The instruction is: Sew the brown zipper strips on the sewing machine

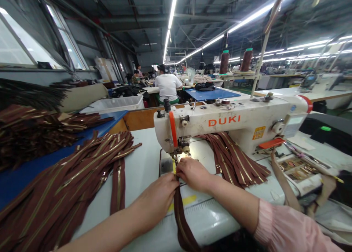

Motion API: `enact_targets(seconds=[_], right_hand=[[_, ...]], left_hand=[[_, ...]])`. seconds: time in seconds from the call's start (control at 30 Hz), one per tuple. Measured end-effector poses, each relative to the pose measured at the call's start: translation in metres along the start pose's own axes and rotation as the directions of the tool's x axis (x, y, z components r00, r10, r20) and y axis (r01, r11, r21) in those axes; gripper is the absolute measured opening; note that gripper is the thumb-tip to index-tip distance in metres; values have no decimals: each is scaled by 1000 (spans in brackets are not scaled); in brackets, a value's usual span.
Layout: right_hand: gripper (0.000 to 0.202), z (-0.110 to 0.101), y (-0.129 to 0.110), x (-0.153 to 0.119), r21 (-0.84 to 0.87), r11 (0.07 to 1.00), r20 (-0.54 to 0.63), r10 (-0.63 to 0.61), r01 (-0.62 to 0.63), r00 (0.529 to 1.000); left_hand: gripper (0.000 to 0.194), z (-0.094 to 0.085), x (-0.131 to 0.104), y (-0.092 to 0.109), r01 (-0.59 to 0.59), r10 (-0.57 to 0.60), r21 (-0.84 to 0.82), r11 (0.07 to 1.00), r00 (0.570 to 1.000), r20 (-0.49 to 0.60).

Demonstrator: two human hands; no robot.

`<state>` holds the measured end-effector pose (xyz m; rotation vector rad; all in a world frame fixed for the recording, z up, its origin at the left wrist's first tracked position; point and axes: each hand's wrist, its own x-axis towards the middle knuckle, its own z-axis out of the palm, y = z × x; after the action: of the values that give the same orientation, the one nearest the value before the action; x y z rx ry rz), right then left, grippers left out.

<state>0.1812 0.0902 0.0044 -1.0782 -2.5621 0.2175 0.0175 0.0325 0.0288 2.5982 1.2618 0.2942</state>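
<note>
Nearest the camera, a pink sleeve (286,230) covers the right forearm, and below the wrists a brown zipper strip (183,222) hangs off the front edge of the pale bench (143,171), its upper end running up to the needle so it can feed straight in.

Going from the largest thing down: the bench carries a white DUKI sewing machine (233,125), set square to the person. A wide heap of brown zippers (68,186) lies spread on the bench's left side, within easy reach, and a smaller bundle of zippers (236,160) sits under the machine's arm to the right.

The left hand (155,198) rests knuckles up on the strip, its fingers curled down and pressing it flat. The right hand (194,173) has its fingers pinched together on the strip's end just beside the presser foot (176,160), steadying it there.
</note>
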Motion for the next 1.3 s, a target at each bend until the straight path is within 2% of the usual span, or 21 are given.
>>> enact_targets(seconds=[0.17,0.3,0.4,0.53,0.63,0.83,1.03,1.3], right_hand=[[12,2,2,1,8,1000,-21,-1,2,1000],[11,7,3,2,31,999,-35,25,-24,999],[13,10,2,2,21,998,-41,66,-65,997],[13,13,-1,2,19,995,-56,96,-95,994],[12,16,0,2,74,990,-92,128,-121,988],[16,15,6,-7,262,957,-235,191,-127,953],[14,12,9,-24,164,986,-254,18,25,967],[18,5,4,-25,39,985,-186,-156,166,970]], left_hand=[[33,12,-10,-10,-121,136,129,984,983,-120],[38,19,-12,-20,-233,317,353,906,927,-201],[41,22,-11,-29,-307,427,469,828,888,-171],[43,21,-10,-34,-361,488,542,759,866,-107],[45,20,-10,-34,-374,502,567,734,861,-83],[45,19,-8,-34,-378,524,605,701,848,-76],[43,22,2,-41,-313,458,585,749,881,-115],[39,28,9,-50,-213,314,493,844,941,-130]])
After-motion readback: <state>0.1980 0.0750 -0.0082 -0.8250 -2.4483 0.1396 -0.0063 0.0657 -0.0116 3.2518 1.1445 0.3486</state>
